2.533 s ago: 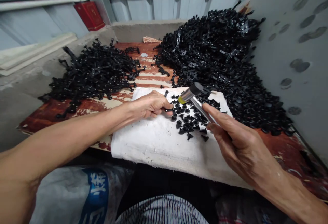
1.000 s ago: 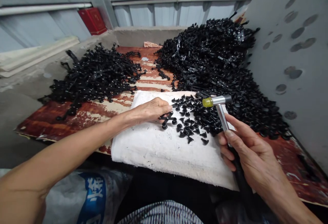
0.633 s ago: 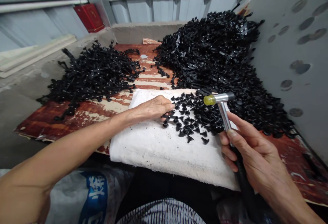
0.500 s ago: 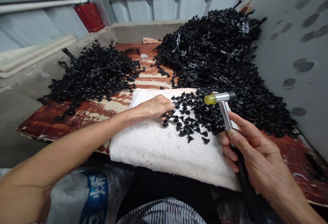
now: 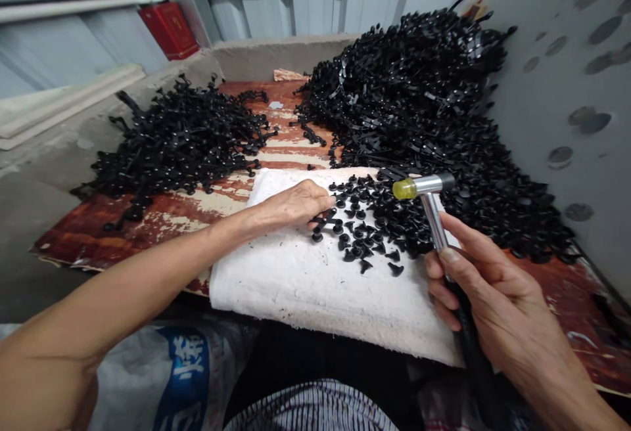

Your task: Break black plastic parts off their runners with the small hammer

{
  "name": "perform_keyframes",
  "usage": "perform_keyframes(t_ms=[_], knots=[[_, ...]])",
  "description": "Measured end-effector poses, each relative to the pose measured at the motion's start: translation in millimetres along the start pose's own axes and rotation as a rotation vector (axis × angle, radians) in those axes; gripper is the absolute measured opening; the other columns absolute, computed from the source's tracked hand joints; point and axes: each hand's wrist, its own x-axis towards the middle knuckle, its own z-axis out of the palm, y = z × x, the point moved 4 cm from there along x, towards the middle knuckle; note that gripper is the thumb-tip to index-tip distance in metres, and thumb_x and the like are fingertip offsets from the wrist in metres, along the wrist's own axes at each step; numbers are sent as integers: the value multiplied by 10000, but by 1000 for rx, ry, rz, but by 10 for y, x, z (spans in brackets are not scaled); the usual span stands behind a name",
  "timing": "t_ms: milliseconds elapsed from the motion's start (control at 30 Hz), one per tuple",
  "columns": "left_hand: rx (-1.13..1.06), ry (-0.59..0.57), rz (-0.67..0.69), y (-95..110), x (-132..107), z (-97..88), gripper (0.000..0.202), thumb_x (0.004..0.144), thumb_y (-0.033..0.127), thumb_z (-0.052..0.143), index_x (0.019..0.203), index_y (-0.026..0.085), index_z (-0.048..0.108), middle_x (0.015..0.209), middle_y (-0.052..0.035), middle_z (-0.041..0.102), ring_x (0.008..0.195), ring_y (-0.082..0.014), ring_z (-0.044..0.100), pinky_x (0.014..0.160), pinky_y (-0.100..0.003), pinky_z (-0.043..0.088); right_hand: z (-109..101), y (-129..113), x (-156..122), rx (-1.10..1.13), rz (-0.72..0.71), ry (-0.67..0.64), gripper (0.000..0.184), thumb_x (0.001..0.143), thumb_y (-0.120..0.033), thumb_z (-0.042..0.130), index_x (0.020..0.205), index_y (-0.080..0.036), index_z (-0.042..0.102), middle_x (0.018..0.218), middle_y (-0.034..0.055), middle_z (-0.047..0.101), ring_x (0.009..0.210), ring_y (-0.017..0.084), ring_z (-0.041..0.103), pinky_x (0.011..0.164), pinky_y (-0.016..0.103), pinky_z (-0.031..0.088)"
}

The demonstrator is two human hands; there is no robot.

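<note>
**A part pinched in one hand, a mallet held up in the other**

A person sat or stood at a worn, red-brown surface (image 5: 93, 227), seen from above, with both hands over a folded white cloth (image 5: 296, 280). The left hand (image 5: 309, 205) was closed at the fingertips around a small black part (image 5: 329, 222) near the cloth's middle. The fingers hid much of it; short arms with rounded ends poked out below and to the right, and whether those ends touched the cloth could not be told.

The right hand (image 5: 486, 286) was wrapped around the handle of a mallet (image 5: 435, 219), thumb along the front. Its yellow tip (image 5: 405, 188) pointed left, above a scatter of loose black pieces (image 5: 362, 240) and well apart from the pinched part.

Behind lay two heaps of black parts: a smaller left heap (image 5: 182, 135) and a much larger right heap (image 5: 404, 96), which spilled down beside the cloth.

The step in hand seemed to be steadying or adjusting the part, with the mallet held aside. A blow from there would have called for the part seated firmly on the cloth, fingertips clear, and the yellow tip brought left and down.
</note>
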Motion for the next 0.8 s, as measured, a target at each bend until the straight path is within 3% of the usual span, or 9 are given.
perform_keyframes(t_ms=[267, 633, 800], knots=[[-68, 16, -48, -59, -4, 5, 441, 895, 324, 512, 481, 175, 481, 448, -4, 488, 393, -67, 354, 427, -219, 253, 4, -9, -11, 12, 14, 12, 504, 786, -392, 750, 1273, -334, 633, 675, -30, 551, 441, 103, 435, 299, 174, 363], [-30, 0, -104, 10, -17, 23, 437, 918, 279, 477, 496, 167, 459, 443, 19, 470, 383, -50, 330, 415, -199, 243, -22, 18, 5, 17, -37, -8, 456, 767, -429, 773, 1214, -407, 683, 676, -30, 565, 431, 96, 446, 293, 169, 373], [-39, 9, -46, -44, -12, 18, 446, 934, 315, 452, 514, 166, 475, 450, 18, 464, 396, -56, 346, 422, -197, 253, 0, 20, 5, 23, -31, -4, 468, 756, -423, 786, 1212, -407, 685, 674, -28, 570, 434, 98, 449, 292, 167, 381]])
